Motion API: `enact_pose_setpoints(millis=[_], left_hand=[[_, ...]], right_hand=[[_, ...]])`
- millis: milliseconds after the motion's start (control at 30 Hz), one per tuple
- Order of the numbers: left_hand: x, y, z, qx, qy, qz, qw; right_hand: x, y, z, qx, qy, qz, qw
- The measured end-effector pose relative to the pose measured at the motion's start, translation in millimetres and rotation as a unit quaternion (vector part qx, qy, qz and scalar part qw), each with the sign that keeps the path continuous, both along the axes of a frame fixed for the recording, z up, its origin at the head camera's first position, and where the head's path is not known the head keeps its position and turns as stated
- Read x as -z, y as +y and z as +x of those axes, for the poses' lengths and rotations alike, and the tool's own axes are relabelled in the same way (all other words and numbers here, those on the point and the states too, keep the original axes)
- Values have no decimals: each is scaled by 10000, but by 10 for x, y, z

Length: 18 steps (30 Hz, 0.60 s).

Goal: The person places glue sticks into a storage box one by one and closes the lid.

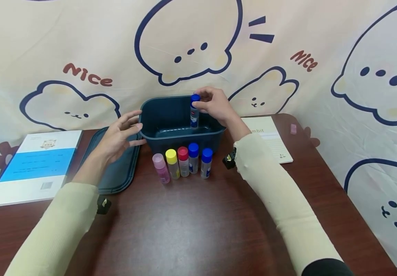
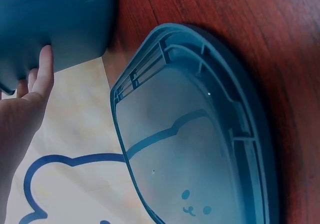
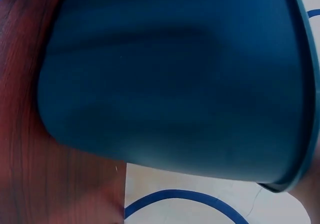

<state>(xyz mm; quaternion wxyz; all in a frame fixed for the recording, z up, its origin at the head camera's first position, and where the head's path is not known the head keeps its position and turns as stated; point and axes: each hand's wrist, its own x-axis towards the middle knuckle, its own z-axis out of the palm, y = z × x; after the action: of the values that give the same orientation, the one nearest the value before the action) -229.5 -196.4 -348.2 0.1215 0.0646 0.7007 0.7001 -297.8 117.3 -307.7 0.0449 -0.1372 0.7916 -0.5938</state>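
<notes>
My right hand pinches a small clear bottle with a blue cap by its top, holding it upright inside the dark teal plastic bin. At the bin's left end, my left hand has its fingers spread against the rim and side wall. In the left wrist view, fingers touch the outer wall of the bin. Several similar small bottles stand in front of the bin: a pink one, a yellow-capped one, a red-capped one and blue-capped ones.
A teal lid lies upside down left of the bin, partly under my left forearm. Further left is a white and blue book. A notepad lies at the right behind my right forearm. A printed cloth hangs behind the table.
</notes>
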Motion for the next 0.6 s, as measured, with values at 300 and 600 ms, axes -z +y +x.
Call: enact_pose_setpoints(millis=[300,600], left_hand=[[9,-5,-10,-5,-21,1,10000],[13,-1,-14,-10,-44,-2,10000]], right_hand=[[18,-56,-36,129,-310,-33,9994],[35,-83,-72,152,-649,120,9977]])
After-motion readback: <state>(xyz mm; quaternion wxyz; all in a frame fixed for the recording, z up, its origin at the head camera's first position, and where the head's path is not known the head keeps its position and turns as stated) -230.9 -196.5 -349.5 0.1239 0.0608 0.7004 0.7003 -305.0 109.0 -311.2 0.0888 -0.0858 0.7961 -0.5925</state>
